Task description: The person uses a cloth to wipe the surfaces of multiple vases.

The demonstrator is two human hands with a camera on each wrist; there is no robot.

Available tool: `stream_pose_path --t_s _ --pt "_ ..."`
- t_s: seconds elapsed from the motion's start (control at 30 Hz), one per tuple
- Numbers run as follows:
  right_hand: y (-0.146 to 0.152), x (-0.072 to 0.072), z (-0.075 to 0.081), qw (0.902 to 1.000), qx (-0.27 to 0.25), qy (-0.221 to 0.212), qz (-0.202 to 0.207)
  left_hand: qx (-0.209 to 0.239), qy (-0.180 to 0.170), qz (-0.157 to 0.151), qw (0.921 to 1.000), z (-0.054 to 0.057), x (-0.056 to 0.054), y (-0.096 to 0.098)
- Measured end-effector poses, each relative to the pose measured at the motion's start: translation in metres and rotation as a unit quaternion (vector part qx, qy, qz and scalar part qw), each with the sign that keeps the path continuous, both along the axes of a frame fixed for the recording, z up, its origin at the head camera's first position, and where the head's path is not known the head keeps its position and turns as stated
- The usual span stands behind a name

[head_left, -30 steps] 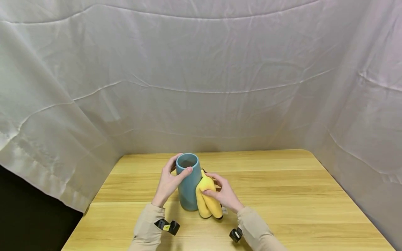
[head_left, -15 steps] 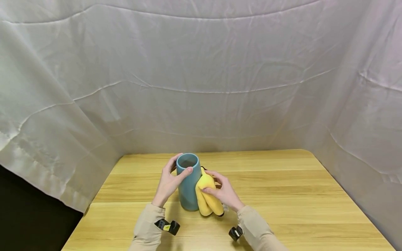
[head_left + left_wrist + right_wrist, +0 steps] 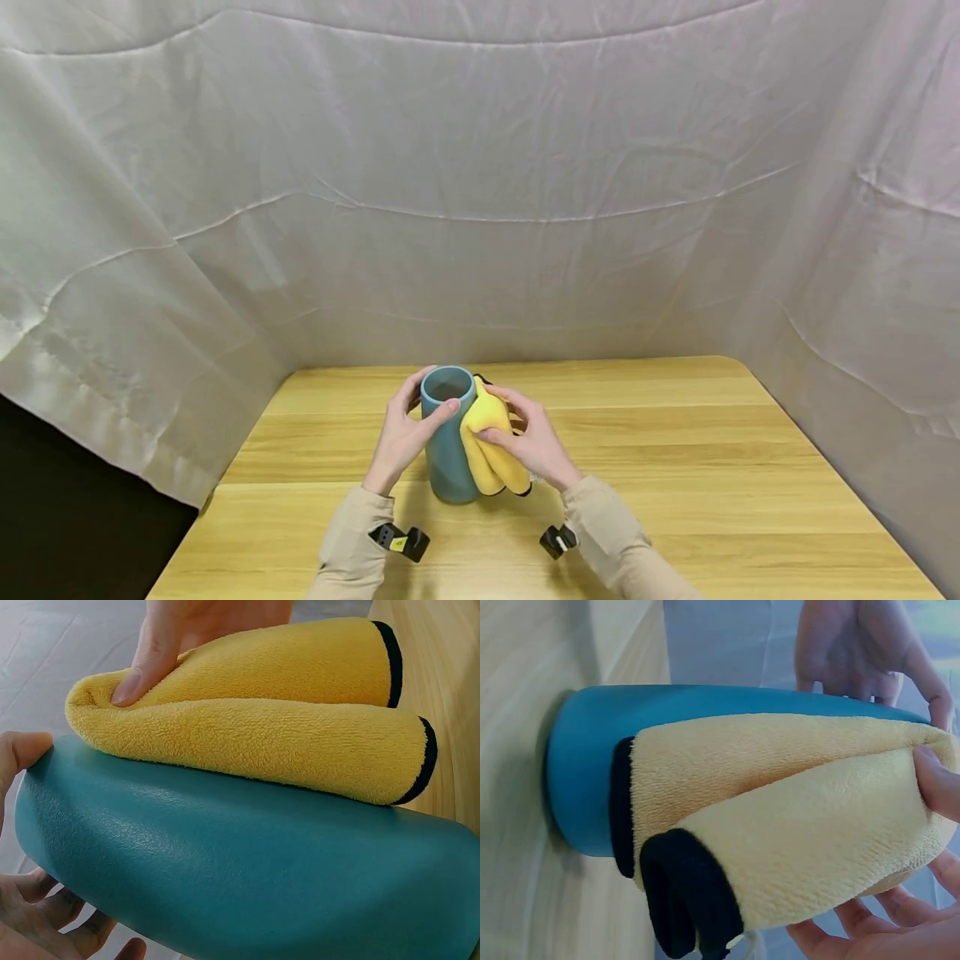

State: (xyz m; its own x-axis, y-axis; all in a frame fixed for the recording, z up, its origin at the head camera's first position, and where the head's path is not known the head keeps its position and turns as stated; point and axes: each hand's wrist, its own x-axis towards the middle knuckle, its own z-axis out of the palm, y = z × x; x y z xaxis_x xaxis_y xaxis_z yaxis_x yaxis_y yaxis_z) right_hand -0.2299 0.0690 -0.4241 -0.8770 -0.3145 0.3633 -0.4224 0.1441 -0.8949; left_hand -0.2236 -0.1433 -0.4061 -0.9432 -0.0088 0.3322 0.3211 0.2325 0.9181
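A tall blue vase [image 3: 448, 467] stands upright on the wooden table, its round mouth facing up. My left hand [image 3: 402, 435] grips it near the rim, thumb at the front and fingers round the far left side. In my right hand [image 3: 537, 437] is a folded yellow cloth [image 3: 486, 450] with black edging, pinched between thumb and fingers. In the left wrist view the cloth [image 3: 247, 739] lies along the side of the vase [image 3: 225, 847], its folds hanging toward the base. The right wrist view shows the black-edged ends of the cloth [image 3: 802, 817] loose above the tabletop.
The light wooden table [image 3: 712, 467] stretches away to both sides. A grey fabric curtain [image 3: 510, 183] surrounds its back and sides. Black devices [image 3: 408, 542] are strapped to both wrists, over beige sleeves [image 3: 611, 533].
My right hand has moved up along the vase with the yellow cloth, from its lower side toward the rim. My left hand and the vase have stayed in place.
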Motion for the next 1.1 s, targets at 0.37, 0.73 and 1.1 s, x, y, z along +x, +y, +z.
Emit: stream_pose_path --t_s 0.37,0.73,1.1 --pt "0.004 0.003 -0.036 0.9986 0.012 -0.051 0.009 0.001 0.0 0.0 1.0 -0.001 0.0 0.0" --pt "0.006 0.002 -0.049 0.9968 0.007 -0.078 0.017 0.0 -0.001 0.001 1.0 -0.001 0.001 0.001" --pt "0.004 0.003 -0.034 0.9977 0.019 -0.064 -0.007 0.0 -0.003 0.001 1.0 0.001 0.001 0.001"
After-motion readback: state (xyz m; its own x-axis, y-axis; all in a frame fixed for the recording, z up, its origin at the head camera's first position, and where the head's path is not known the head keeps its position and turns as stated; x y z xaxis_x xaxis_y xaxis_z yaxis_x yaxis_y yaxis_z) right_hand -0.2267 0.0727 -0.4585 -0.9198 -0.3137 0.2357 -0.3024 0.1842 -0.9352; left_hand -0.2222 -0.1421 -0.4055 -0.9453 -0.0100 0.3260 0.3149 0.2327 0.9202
